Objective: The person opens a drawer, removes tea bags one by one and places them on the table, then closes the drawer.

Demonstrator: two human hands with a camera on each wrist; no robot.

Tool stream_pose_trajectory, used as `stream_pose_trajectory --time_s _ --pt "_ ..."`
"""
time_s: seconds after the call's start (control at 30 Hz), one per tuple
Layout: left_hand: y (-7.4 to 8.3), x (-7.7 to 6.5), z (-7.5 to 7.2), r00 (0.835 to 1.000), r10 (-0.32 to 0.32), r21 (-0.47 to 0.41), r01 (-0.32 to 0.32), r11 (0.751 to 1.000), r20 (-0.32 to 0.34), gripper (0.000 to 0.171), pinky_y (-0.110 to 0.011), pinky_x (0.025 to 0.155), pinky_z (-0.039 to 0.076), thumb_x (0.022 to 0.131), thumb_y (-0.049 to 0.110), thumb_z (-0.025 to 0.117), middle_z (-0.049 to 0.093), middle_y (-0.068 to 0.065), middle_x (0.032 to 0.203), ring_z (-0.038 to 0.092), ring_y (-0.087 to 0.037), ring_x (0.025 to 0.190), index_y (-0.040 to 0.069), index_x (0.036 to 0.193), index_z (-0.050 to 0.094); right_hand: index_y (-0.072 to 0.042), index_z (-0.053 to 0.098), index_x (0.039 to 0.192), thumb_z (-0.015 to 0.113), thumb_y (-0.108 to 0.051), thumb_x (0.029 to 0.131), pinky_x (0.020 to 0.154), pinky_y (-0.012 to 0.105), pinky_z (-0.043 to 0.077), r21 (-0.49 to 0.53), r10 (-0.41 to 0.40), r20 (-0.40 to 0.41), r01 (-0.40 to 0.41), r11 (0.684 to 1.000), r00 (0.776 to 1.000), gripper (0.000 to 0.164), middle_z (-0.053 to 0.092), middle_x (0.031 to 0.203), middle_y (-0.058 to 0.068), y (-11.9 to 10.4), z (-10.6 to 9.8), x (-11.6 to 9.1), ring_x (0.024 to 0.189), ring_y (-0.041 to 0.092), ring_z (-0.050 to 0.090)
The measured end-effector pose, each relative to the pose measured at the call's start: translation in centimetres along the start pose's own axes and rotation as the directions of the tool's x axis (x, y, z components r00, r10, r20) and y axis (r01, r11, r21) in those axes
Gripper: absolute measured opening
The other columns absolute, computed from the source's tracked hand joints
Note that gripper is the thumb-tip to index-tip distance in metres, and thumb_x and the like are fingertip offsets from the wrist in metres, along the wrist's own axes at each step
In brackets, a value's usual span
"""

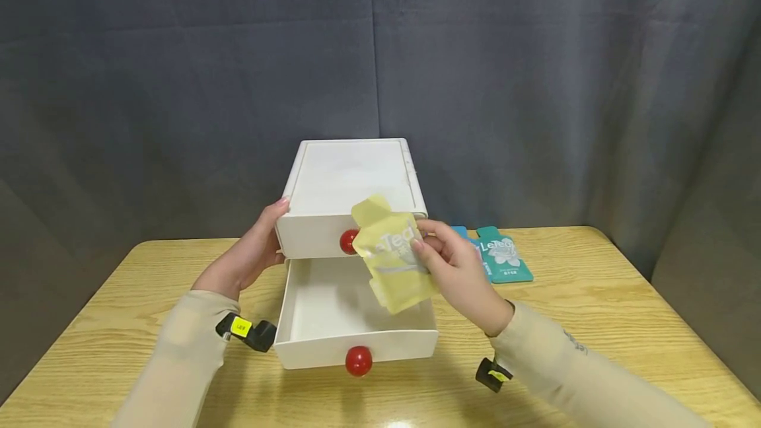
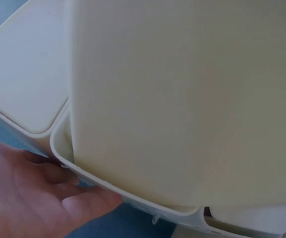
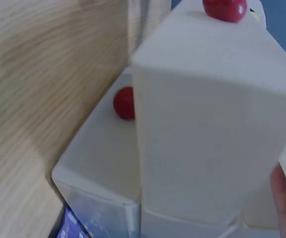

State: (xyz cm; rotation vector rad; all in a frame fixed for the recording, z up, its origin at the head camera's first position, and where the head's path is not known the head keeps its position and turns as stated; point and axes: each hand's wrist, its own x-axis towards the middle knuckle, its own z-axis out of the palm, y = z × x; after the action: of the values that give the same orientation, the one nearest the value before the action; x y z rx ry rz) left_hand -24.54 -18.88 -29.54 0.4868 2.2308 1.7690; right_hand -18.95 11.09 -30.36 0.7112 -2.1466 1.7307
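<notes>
A white two-drawer cabinet [image 1: 357, 174] stands on the table, its lower drawer [image 1: 345, 296] pulled out and the upper one shut. My left hand [image 1: 252, 249] rests against the cabinet's left side near the upper front corner; the left wrist view shows the same hand [image 2: 48, 191] along the white edge. Between thumb and fingers, my right hand [image 1: 460, 269] pinches a yellow LeTea sachet [image 1: 395, 259] by its right side. The sachet hangs tilted over the open drawer and covers part of the upper red knob [image 1: 347, 242]. In the right wrist view, fingers [image 3: 281, 198] show at the right edge.
A teal LeTea sachet [image 1: 505, 259] lies on the wooden table [image 1: 594, 309] right of the cabinet, beside a blue sachet [image 1: 459, 231] partly hidden by my right hand. The lower drawer's red knob [image 1: 359, 361] sticks out in front. Behind the table hangs a grey curtain [image 1: 238, 84].
</notes>
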Motion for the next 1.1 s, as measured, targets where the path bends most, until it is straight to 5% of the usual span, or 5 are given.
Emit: stream_pose_trajectory --time_s 0.27,0.5,1.1 --pt "-0.1 0.1 0.2 1.0 0.009 0.014 -0.008 1.0 -0.015 0.078 -0.066 0.105 0.02 0.095 0.064 0.013 0.027 -0.024 0.146 0.028 -0.042 0.133 0.015 0.155 0.009 0.014 0.05 0.124 0.05 0.007 0.097 0.065 0.023 0.052 0.008 0.006 -0.069 -0.005 1.0 0.998 0.028 0.065 0.094 0.029 -1.1 -2.3 0.1 0.074 0.007 0.064" --pt "-0.1 0.1 0.3 1.0 0.012 0.017 -0.012 1.0 -0.018 0.077 -0.067 0.104 0.021 0.095 0.064 0.013 0.028 -0.023 0.146 0.03 -0.042 0.132 0.016 0.155 0.01 0.014 0.05 0.122 0.05 0.006 0.097 0.064 0.022 0.052 0.013 0.008 -0.148 -0.006 1.0 0.989 0.027 0.068 0.084 -0.014 -1.3 -3.9 -0.2 0.073 0.007 0.064" --pt "-0.1 -0.1 0.3 1.0 0.019 0.024 -0.019 1.0 -0.01 0.076 -0.064 0.103 0.024 0.095 0.063 0.013 0.027 -0.022 0.146 0.031 -0.042 0.131 0.017 0.156 0.01 0.015 0.049 0.125 0.049 0.003 0.099 0.066 0.015 0.046 -0.065 0.113 -0.245 -0.133 0.989 0.963 0.029 0.063 0.084 -0.017 0.5 -6.8 -1.9 0.077 0.001 0.058"
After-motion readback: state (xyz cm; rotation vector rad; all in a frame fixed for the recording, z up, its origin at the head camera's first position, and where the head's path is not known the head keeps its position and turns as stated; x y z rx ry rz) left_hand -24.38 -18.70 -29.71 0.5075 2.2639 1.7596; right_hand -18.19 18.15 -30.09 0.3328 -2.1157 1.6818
